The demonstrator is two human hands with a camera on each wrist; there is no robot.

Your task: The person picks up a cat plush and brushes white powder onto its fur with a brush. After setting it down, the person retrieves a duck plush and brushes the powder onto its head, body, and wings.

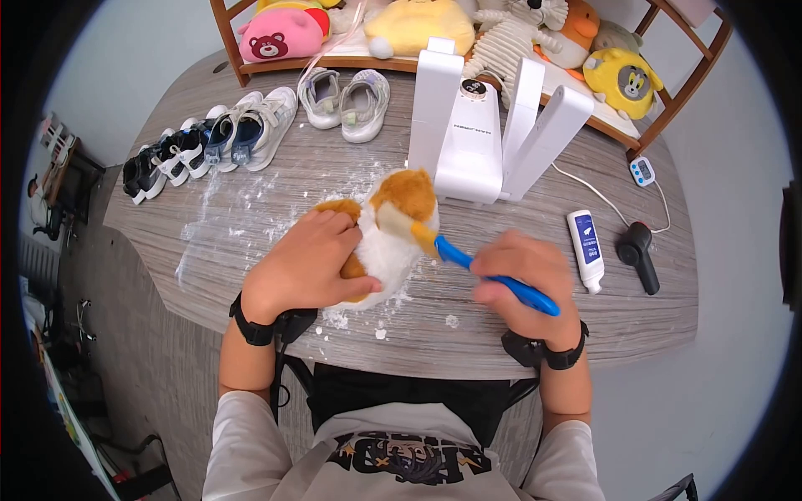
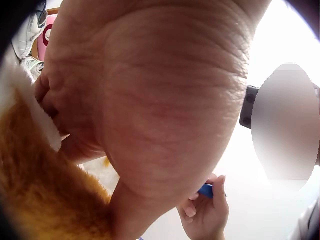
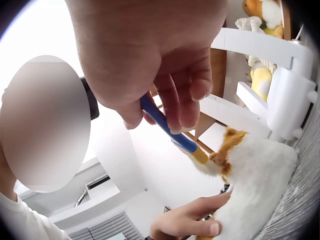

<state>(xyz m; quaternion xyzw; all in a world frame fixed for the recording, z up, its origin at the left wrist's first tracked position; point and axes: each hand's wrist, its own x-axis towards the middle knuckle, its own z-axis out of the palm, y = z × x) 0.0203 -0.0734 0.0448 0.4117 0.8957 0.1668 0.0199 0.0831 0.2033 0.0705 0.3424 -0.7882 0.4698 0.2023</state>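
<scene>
A brown and white plush toy (image 1: 388,259) lies on the table, its white fur dusted with powder. My left hand (image 1: 305,263) grips its left side, thumb along the lower edge and fingers over the brown patch. In my right hand (image 1: 530,288) is a brush (image 1: 455,253) with a blue handle, pinched between thumb and fingers. Its pale bristles lie against the toy's brown head. The right wrist view shows the brush (image 3: 167,125) reaching the toy (image 3: 260,185) from the side. Brown fur (image 2: 50,175) fills the lower left of the left wrist view.
White powder is scattered over the table (image 1: 217,275) around the toy. Behind it stands a white shoe dryer (image 1: 476,150) with upright arms. Several shoes (image 1: 276,125) line the back left. A white bottle (image 1: 586,250) and a black handheld device (image 1: 640,255) lie at right.
</scene>
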